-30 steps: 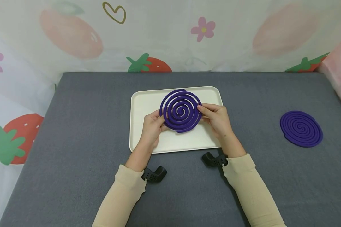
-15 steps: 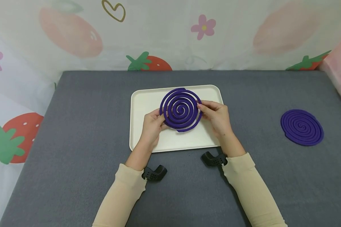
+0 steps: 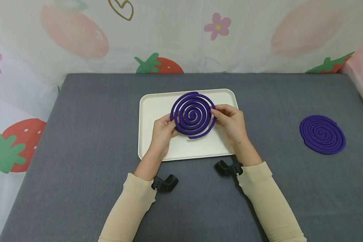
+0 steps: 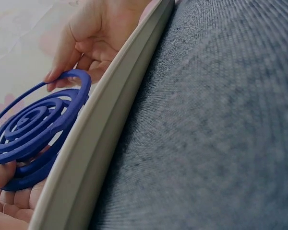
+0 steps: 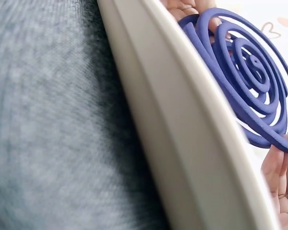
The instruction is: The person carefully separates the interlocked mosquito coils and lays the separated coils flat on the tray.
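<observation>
A pair of purple mosquito coils [image 3: 192, 116], wound into one another, is held up over the white tray [image 3: 151, 148]. My left hand [image 3: 162, 132] pinches the left rim between thumb and fingers. At the right rim, my right hand [image 3: 231, 121] pinches an outer turn with thumb and forefinger. Gaps show between the turns, and the outer strand at the lower right stands apart from the rest. In the left wrist view the turns of the coils [image 4: 62, 129] spread at different heights. The right wrist view shows the coils [image 5: 245, 117] tilted beyond the tray wall.
Another purple spiral disc [image 3: 322, 134], tightly wound, lies flat on the grey cloth-covered table [image 3: 87, 141] at the right. Black wrist cameras [image 3: 165, 183] sit by both cuffs. A printed curtain [image 3: 175, 37] hangs along the table's back edge.
The outer strand at the lower right has drawn a little farther from the other turns. Both hands keep their grip in nearly the same place. The head view has tilted slightly.
</observation>
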The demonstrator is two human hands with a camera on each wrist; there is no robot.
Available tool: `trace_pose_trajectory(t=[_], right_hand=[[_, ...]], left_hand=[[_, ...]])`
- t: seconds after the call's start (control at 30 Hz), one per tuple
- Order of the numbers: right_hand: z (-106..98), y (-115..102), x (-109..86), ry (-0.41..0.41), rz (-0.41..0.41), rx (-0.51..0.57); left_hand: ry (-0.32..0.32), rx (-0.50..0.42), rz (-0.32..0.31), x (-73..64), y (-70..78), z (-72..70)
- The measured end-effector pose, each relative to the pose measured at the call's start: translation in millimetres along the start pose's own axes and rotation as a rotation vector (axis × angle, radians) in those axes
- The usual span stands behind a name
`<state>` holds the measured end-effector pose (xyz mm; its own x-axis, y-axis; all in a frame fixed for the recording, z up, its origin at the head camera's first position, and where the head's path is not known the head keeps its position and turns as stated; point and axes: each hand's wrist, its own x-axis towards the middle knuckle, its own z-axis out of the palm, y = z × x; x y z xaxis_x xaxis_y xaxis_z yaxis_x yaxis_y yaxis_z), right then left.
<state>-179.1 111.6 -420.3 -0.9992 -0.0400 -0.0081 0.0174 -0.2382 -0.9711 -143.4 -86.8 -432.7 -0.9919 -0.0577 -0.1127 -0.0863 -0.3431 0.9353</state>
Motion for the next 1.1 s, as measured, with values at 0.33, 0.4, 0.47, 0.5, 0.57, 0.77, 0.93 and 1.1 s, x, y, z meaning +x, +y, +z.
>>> trace_pose_trajectory(t=[0.33,0.4,0.47,0.5,0.57,0.77,0.93,1.1], right_hand=[[-1.4,-0.5,-0.8,-0.017,0.021,0.01],[-2.1,-0.3,-0.5,-0.025,0.031,0.022],[-1.9,0.3,0.1,-0.027,0.043,0.014],[-1.8,0.4,0.3,-0.029,0.048,0.011],[-1.5,0.6,0.7,-0.038,0.055,0.011],[-1.6,0.0,3.1,0.003,0.071,0.004],[-5.9,-1.2,5.6,0.062,0.096,0.042],[-12.3,1.0,5.9,0.151,0.12,0.102]], left_hand=[[-0.069,0.016,-0.015,-0.4,-0.2,0.1],[-0.12,0.02,-0.029,-0.6,-0.1,-0.2],[-0.166,0.019,-0.043,-0.8,-0.2,-0.5],[-0.176,0.017,-0.048,-0.9,-0.1,-0.7],[-0.178,0.008,-0.051,-0.8,-0.3,-1.0],[-0.138,-0.058,-0.061,1.5,0.2,-1.0],[-0.094,-0.091,-0.068,2.8,1.4,-1.9],[-0.027,-0.127,-0.084,1.7,3.4,-7.9]])
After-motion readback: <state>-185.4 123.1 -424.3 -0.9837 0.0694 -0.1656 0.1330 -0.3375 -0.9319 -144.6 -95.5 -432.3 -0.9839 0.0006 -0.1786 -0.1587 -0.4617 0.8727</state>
